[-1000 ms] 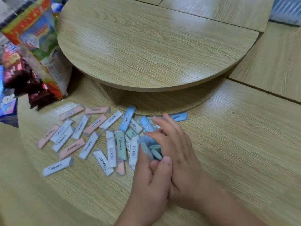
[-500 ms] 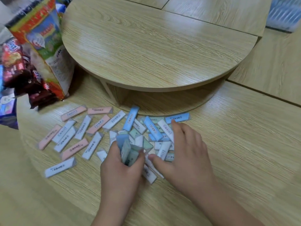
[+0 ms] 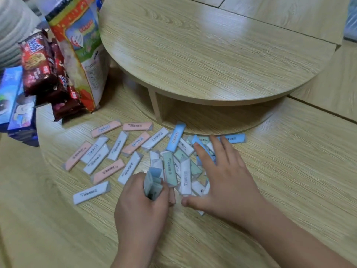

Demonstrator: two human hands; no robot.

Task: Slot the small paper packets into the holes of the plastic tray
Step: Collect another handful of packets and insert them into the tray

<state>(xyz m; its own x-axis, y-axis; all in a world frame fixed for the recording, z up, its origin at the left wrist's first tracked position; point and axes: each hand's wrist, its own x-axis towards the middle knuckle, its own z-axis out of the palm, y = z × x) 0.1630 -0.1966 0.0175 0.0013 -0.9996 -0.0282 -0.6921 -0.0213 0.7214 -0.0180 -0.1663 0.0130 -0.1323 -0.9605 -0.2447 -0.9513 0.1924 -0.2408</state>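
Several small paper packets (image 3: 135, 144) in pink, white, blue and green lie scattered flat on the lower wooden table (image 3: 289, 171). My left hand (image 3: 141, 207) is closed around a small bundle of blue-green packets (image 3: 153, 183), held upright at the near edge of the pile. My right hand (image 3: 224, 178) lies spread, palm down, over the right part of the pile, its fingers on blue packets (image 3: 201, 146). No plastic tray can be clearly made out in view.
A round raised wooden shelf (image 3: 202, 55) stands behind the packets. Snack bags (image 3: 77, 49) and dark red wrappers (image 3: 42, 64) lean at the back left beside blue boxes (image 3: 13, 101). A bluish translucent thing shows at the far right edge (image 3: 351, 18).
My hands have come apart: the left carries its bundle of packets to the left, and the right spreads out flat and reaches farther back over the pile.
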